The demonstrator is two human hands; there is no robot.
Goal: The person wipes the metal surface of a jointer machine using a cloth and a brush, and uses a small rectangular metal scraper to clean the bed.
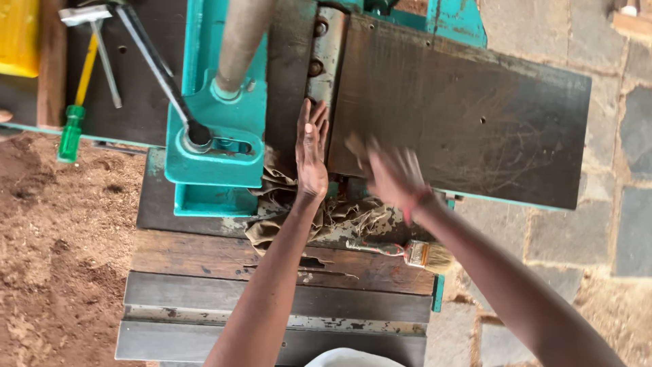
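My left hand (312, 153) lies flat and open, fingers together, on the dark metal table of a teal woodworking machine (217, 146), next to a bolted steel strip (326, 61). My right hand (392, 175) is blurred with motion, fingers spread, over the near edge of the large dark steel plate (475, 115). Neither hand holds anything. A crumpled brown rag (339, 217) lies just below both wrists. A paintbrush (407, 253) with a worn handle rests on the wooden boards under my right forearm.
A black lever (159, 68) ends in the teal bracket. A hammer (102, 41) and a green-and-yellow screwdriver (75, 112) lie at the upper left beside a yellow container (19, 34). Sawdust (61, 258) covers the ground on the left; stone paving (611, 224) is on the right.
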